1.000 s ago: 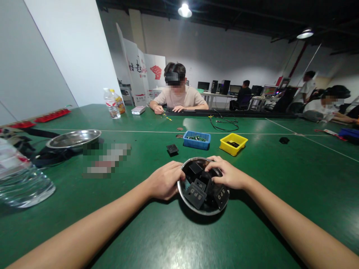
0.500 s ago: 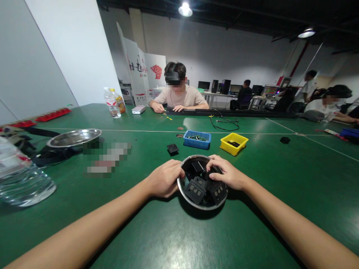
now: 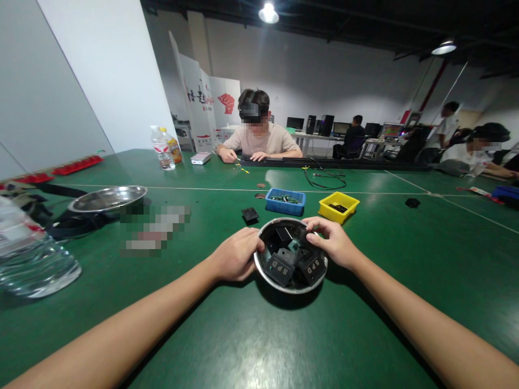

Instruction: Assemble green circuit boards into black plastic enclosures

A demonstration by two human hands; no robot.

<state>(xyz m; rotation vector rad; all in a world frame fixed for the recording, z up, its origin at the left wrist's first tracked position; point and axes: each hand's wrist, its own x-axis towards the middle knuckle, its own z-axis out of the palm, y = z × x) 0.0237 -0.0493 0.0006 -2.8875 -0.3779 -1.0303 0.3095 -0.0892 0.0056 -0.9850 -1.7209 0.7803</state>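
A metal bowl is between my two hands, tilted a little toward me, its shadow on the green table below. My left hand grips the left rim, thumb over the edge. On the right rim my right hand closes, thumb inside and fingers at the far edge. Several black plastic housings lie in the bowl; a left one and a right one are marked SPD. Just beyond the bowl, another black housing rests on the table.
Past the bowl stand a blue bin of small circuit boards and a yellow bin with black parts. At left are a metal dish and a large water bottle. A person sits opposite; a black cable lies far back.
The bowl has shifted slightly away from me and to the left. My right hand's fingers have drawn back from over the housings to the bowl's rim. My left hand keeps its grip.
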